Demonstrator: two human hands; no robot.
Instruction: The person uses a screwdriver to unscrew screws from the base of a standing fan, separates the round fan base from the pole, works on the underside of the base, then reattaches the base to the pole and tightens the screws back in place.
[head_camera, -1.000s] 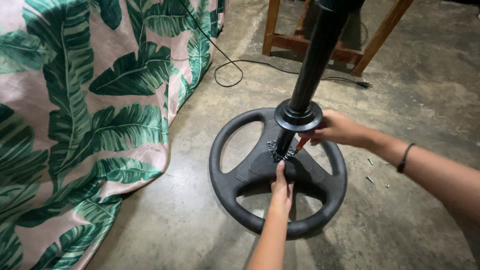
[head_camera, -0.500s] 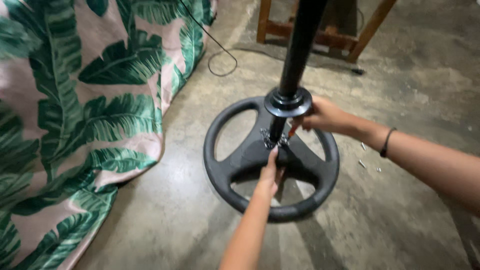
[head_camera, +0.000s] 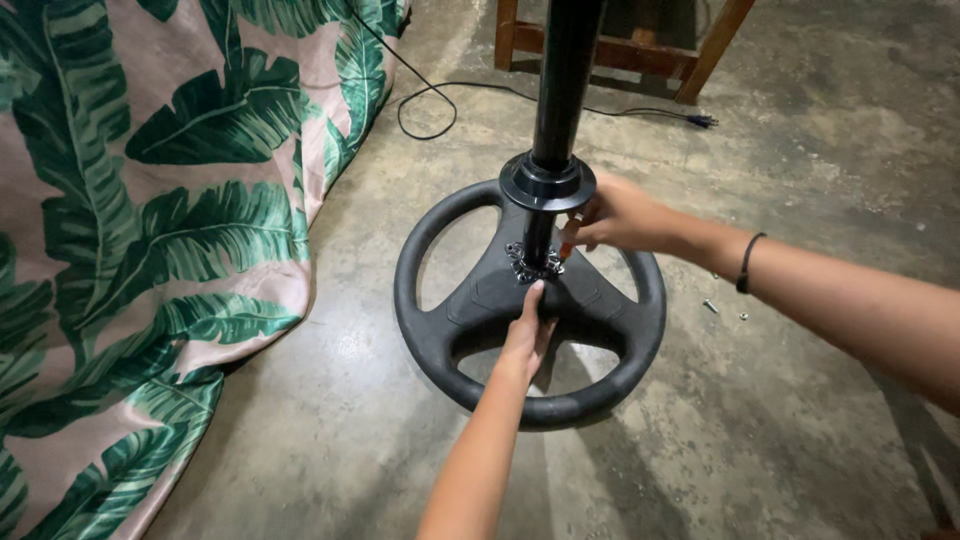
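A black round stand base (head_camera: 420, 320) with three spokes lies on the concrete floor. A black pole (head_camera: 565, 80) with a wide collar (head_camera: 547, 183) rises from its hub. At the pole's foot sits a metal flange with bolts (head_camera: 522, 266). My left hand (head_camera: 528, 330) presses down on the hub, its fingertips touching the flange. My right hand (head_camera: 625, 215) reaches in from the right and grips a small screwdriver with an orange handle (head_camera: 568, 240), whose tip points at the flange. A dark band circles my right wrist.
A leaf-print pink and green cloth (head_camera: 150, 200) covers the left side. A black cable (head_camera: 440, 100) with a plug (head_camera: 700, 120) runs across the floor behind the base. Wooden furniture legs (head_camera: 705, 50) stand at the back. Two loose screws (head_camera: 710, 305) lie right of the base.
Both hands stay at the foot of the pole. My view has shifted slightly, so the base sits a little higher and more central in the frame.
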